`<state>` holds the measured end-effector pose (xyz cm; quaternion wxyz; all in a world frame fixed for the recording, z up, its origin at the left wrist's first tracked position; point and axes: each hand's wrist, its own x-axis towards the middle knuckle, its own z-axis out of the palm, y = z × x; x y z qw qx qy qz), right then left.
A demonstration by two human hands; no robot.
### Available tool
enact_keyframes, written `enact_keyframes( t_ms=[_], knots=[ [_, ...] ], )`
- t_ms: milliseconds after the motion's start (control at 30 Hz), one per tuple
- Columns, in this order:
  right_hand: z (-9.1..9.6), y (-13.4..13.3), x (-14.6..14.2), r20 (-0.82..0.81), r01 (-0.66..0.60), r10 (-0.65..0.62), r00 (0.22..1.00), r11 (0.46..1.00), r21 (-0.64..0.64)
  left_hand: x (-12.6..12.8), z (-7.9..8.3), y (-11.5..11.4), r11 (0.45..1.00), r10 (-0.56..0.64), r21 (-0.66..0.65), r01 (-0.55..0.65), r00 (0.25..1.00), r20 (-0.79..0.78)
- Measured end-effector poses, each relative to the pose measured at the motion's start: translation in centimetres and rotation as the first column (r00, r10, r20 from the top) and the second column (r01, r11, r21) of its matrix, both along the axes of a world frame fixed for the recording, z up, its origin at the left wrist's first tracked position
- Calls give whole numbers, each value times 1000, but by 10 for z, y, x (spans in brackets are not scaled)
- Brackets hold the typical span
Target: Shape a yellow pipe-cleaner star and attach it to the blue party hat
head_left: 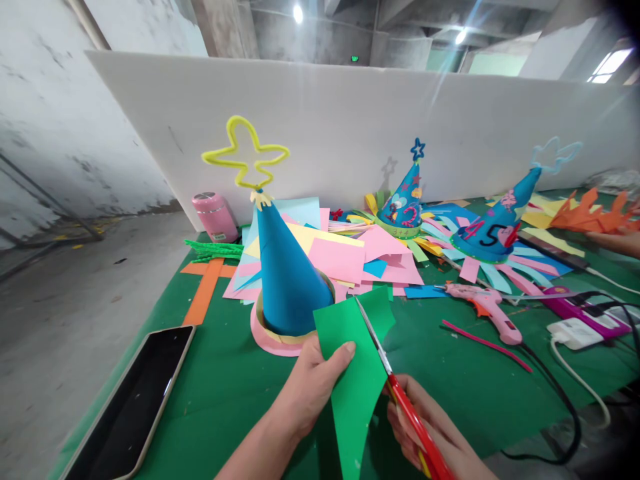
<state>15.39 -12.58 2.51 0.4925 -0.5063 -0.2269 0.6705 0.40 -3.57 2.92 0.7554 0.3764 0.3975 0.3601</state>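
Observation:
My left hand [313, 380] pinches a sheet of green paper [350, 393] near its left edge, thumb on top. In my right hand [420, 413] is a pair of scissors [413, 417] with red handles. Their blades lie across the upper part of the paper, which has an uneven, cut outline. Just behind the paper stands a blue paper cone hat [287, 273] with a pink brim and a yellow pipe-cleaner star [245, 152] on its tip.
A phone [133, 400] lies at the left, near orange strips [204, 290] and a pink bottle [215, 217]. Coloured paper [340, 260] and two decorated hats [403, 200] stand behind. At right are a pink glue gun [485, 307], a power strip [590, 310], cords and another person's hand [617, 242].

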Motion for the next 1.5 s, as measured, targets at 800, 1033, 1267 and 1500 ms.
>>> enact_keyframes(
  t_ms=[800,1033,1267,1500],
  knots=[
    [-18,34,59,781,-141,-105,615,960,241,0,-19,10,984,-146,97,151,987,-60],
    [-36,38,97,974,-436,-142,-174,898,53,1,-21,11,978,-168,122,172,985,-43],
    [6,99,67,904,-535,-373,-209,817,214,1,-23,12,974,-193,123,190,981,10],
    [10,237,-13,946,-585,-321,36,761,281,5,-21,9,982,-151,112,155,988,-41]
  ],
)
